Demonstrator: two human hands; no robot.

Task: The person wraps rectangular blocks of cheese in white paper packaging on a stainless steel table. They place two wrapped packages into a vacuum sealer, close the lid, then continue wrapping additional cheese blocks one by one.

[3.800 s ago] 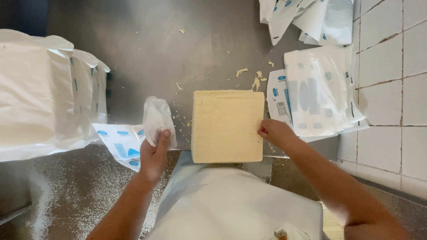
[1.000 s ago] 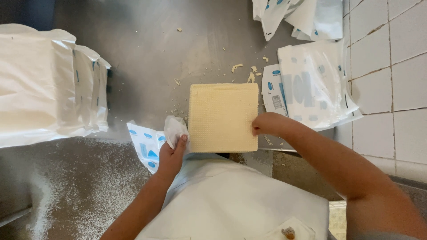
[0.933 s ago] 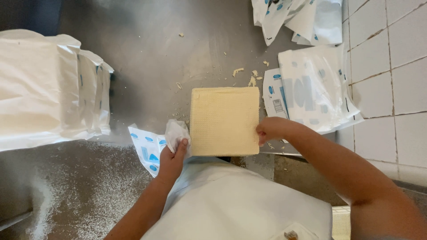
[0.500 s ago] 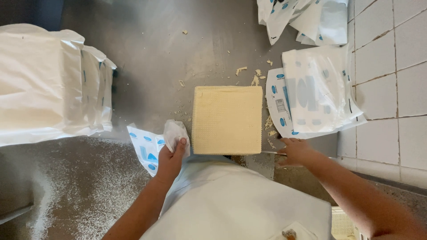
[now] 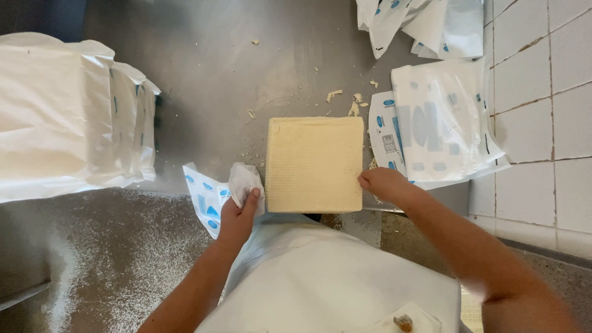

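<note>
While the left hand [image 5: 236,217] squeezed a crumpled white and blue plastic wrapper [image 5: 217,192], its fingers were closed tight around the bunched-up part. That wrapper lay just beside the left edge of a big square block of pale yellow cheese [image 5: 314,164]. The right hand [image 5: 382,184] pressed against the right edge of the block, down near its bottom corner, with fingers curled against the side. It touched the block but did not wrap around it. The block sat flat on a grey metal table [image 5: 209,68], close to the person's white apron [image 5: 327,277]. Little yellow crumbs [image 5: 345,102] lay on the table past the top of the block. To the right, flat empty bags [image 5: 438,123] in white and blue lay next to a white tiled wall [image 5: 542,111]. More empty bags [image 5: 425,21] lay at the far end. To the left, well apart, stood a row of wrapped white blocks [image 5: 68,117].
</note>
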